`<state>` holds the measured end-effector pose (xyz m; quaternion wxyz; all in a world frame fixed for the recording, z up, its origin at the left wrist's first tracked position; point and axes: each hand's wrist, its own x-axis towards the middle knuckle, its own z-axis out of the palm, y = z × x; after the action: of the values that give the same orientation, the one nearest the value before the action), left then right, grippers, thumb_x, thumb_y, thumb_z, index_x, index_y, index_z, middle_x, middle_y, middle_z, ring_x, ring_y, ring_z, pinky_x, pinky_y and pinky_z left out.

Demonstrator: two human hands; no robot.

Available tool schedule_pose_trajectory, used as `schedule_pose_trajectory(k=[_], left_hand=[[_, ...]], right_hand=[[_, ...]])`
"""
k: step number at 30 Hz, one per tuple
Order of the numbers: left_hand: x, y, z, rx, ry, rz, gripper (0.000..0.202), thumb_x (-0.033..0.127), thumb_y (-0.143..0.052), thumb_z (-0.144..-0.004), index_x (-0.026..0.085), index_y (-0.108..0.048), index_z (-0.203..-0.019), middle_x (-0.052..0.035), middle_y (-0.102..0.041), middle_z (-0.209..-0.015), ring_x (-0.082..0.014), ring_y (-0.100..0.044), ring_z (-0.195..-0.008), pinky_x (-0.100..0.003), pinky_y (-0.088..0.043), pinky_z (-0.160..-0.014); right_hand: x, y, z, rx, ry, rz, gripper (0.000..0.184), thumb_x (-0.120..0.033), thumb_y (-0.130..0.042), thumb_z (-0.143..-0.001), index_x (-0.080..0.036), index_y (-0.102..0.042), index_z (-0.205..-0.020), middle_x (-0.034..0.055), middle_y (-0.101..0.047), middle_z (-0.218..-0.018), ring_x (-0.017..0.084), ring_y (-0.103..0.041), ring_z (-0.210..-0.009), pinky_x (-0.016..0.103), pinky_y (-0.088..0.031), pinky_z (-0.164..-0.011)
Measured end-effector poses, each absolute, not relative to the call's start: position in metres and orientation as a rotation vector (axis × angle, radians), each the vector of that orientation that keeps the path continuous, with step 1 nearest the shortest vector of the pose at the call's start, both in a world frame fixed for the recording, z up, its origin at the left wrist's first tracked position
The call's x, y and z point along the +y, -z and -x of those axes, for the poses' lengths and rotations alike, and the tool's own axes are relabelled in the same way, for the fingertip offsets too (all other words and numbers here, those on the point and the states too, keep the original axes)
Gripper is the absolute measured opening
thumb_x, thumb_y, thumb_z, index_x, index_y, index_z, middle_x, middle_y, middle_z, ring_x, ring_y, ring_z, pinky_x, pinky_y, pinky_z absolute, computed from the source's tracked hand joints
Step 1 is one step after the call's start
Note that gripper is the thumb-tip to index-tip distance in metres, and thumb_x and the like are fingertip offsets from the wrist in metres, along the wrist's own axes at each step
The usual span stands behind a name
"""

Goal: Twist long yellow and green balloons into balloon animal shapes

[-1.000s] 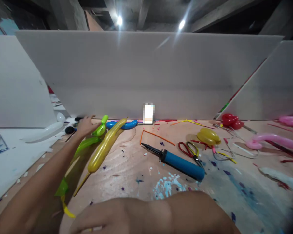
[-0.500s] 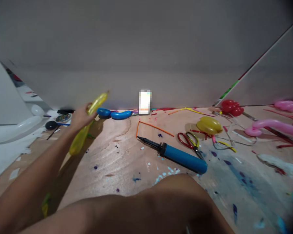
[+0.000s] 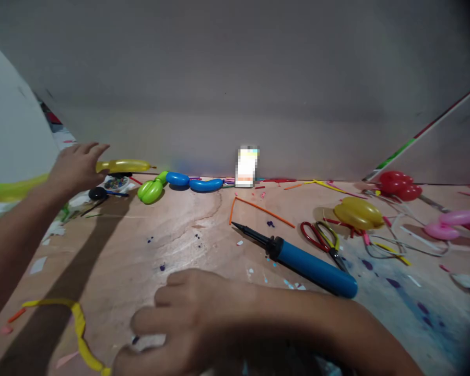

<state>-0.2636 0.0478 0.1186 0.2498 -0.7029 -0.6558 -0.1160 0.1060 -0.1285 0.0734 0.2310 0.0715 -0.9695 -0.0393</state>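
My left hand (image 3: 77, 166) is at the far left, over a long yellow balloon (image 3: 127, 166) whose knotted tip points right. Its fingers are stretched and apart; the thumb is hidden. A yellow-green balloon length (image 3: 15, 189) shows left of the wrist. At the bottom centre, my right hand (image 3: 191, 316) hovers low over the table, fingers loosely bent with a gap between thumb and index finger. Close to its thumb runs a limp yellow balloon (image 3: 80, 324). Past the left hand lies a green balloon twist (image 3: 151, 191) joined to blue balloon segments (image 3: 206, 185).
A blue hand pump (image 3: 317, 269) lies mid-table beside scissors (image 3: 325, 240) and a bent orange balloon (image 3: 264, 211). Yellow (image 3: 358, 213), red (image 3: 399, 185) and pink balloons (image 3: 452, 223) are on the right. A blurred-out phone-like screen (image 3: 246, 167) leans on the wall (image 3: 235, 78).
My left hand has moved left and its fingers have spread from the yellow balloon. My right hand has come into view at the bottom. The view has shifted left, and the green twist shows now.
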Motion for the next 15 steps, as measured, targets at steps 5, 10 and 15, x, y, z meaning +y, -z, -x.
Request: schedule_pose_trajectory(k=[5,10,15], left_hand=[[0.031,-0.089,0.323,-2.315,0.117,1.778,0.119,0.094,-0.011,-0.052,0.014,-0.043,-0.135,-0.0077,-0.046,-0.139,-0.0295,-0.047,-0.121,-0.037,-0.03,-0.093],[0.003,-0.054,0.366,-2.732,-0.094,1.843,0.12,0.1,-0.028,-0.033,0.013,-0.061,-0.109,-0.0057,-0.07,-0.092,-0.0208,-0.061,-0.084,-0.033,-0.042,-0.079],[-0.013,-0.063,0.307,-2.155,0.002,1.978,0.092,0.091,-0.023,-0.066,0.019,-0.061,-0.11,-0.0034,-0.069,-0.086,-0.0201,-0.058,-0.08,-0.035,-0.044,-0.078]], right_hand=[[-0.093,-0.079,-0.139,-2.77,-0.036,0.132,0.023,-0.027,-0.046,-0.088,-0.023,-0.059,-0.107,0.0011,-0.063,-0.09,0.014,-0.052,-0.066,0.029,-0.038,-0.057],[-0.083,-0.06,-0.159,-2.815,-0.208,0.427,0.024,-0.028,-0.046,-0.091,-0.021,-0.057,-0.111,0.0041,-0.064,-0.098,0.016,-0.059,-0.081,0.029,-0.041,-0.066],[-0.067,-0.058,-0.161,-2.691,-0.417,0.614,0.03,-0.029,-0.051,-0.09,-0.022,-0.055,-0.119,0.0078,-0.064,-0.108,0.021,-0.06,-0.094,0.035,-0.045,-0.079]])
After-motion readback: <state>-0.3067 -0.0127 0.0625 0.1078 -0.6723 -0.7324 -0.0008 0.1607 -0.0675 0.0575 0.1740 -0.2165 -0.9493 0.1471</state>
